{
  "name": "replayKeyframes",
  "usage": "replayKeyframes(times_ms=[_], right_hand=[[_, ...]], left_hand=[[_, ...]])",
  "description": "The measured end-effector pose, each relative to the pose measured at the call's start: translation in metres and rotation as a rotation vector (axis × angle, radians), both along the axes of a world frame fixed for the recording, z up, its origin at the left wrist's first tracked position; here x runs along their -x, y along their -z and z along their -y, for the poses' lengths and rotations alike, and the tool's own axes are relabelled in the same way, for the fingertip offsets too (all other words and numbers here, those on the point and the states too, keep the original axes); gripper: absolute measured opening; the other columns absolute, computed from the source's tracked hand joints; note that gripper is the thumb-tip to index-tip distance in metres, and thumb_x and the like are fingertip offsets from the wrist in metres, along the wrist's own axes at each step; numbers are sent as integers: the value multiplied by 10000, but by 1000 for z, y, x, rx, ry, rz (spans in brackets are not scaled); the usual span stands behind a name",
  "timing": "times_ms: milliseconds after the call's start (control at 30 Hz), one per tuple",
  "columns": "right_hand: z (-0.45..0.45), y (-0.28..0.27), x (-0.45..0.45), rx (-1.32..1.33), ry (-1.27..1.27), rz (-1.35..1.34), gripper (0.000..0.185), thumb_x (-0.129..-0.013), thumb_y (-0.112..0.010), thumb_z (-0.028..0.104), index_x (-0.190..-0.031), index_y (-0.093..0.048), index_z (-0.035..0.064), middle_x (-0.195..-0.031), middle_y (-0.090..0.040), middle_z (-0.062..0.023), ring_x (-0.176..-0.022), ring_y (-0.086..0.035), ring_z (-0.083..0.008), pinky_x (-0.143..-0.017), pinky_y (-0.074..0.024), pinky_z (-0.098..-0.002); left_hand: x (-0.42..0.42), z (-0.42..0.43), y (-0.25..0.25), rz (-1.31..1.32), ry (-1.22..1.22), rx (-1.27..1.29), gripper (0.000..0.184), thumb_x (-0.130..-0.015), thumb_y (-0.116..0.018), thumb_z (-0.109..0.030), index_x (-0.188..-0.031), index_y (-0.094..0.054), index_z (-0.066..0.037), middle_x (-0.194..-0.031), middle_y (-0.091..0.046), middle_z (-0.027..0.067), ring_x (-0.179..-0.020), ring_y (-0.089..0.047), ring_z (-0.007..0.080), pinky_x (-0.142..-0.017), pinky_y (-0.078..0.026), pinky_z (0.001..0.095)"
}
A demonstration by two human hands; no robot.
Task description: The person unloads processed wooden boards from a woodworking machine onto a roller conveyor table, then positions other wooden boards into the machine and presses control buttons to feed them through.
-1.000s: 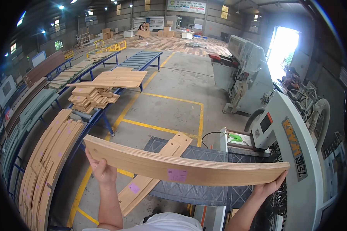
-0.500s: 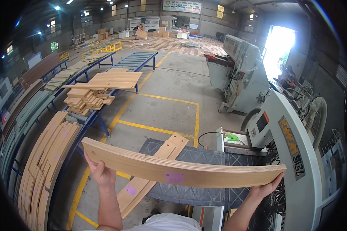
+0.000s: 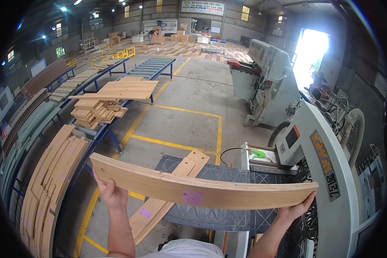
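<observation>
A long light-brown wooden board [image 3: 155, 184] spans the space before me, on edge, with a pink label near its middle. My left hand [image 3: 112, 191] is closed around its left end, thumb on the near face. At the other end, my right hand [image 3: 296, 210] grips the lower corner, with its fingers partly hidden behind the wood. Below and beyond it, two more wooden boards [image 3: 144, 219] lie slantwise across a black ribbed platform [image 3: 219, 215]; one bears a pink label.
To the right stands a white machine [image 3: 327, 172], with a green air gun [image 3: 258, 154] beside it. Stacked boards [image 3: 51, 189] fill the left side, near a blue roller conveyor [image 3: 152, 66] carrying more planks [image 3: 120, 89]. Far off, a person [image 3: 151, 36] bends over a carton.
The held board and both hands have shifted very slightly left. The distant person has changed posture a little.
</observation>
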State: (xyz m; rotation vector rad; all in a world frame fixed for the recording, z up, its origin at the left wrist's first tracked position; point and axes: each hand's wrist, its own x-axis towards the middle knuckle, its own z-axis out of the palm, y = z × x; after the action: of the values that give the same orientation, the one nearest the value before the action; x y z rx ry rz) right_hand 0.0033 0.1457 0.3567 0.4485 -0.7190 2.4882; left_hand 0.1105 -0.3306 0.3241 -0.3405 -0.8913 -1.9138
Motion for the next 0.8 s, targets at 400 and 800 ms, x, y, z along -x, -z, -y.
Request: replayKeyframes(times_ms=[400, 800], right_hand=[[-25, 36, 34, -59, 2, 445, 354, -988, -484, 294, -1219, -567, 38, -1183, -629, -105, -1068, -619, -257, -921, -518, -421], [-19, 83, 28, -90, 149, 636, 341, -976, -508, 323, -1171, -591, 56, -1131, -650, -80, -1007, -647, -232, -847, -548, -389]], left_hand=[[3, -25, -25, 226, -86, 48, 697, -792, -692, -17, -1391, -336, -18, -1318, -474, 112, -1214, -485, 207, -1039, -392, 349], [-1, -29, -7, 363, -29, 37, 581, -839, -664, -20, -1337, -365, -36, -1291, -471, 110, -1191, -496, 185, -1021, -421, 336]])
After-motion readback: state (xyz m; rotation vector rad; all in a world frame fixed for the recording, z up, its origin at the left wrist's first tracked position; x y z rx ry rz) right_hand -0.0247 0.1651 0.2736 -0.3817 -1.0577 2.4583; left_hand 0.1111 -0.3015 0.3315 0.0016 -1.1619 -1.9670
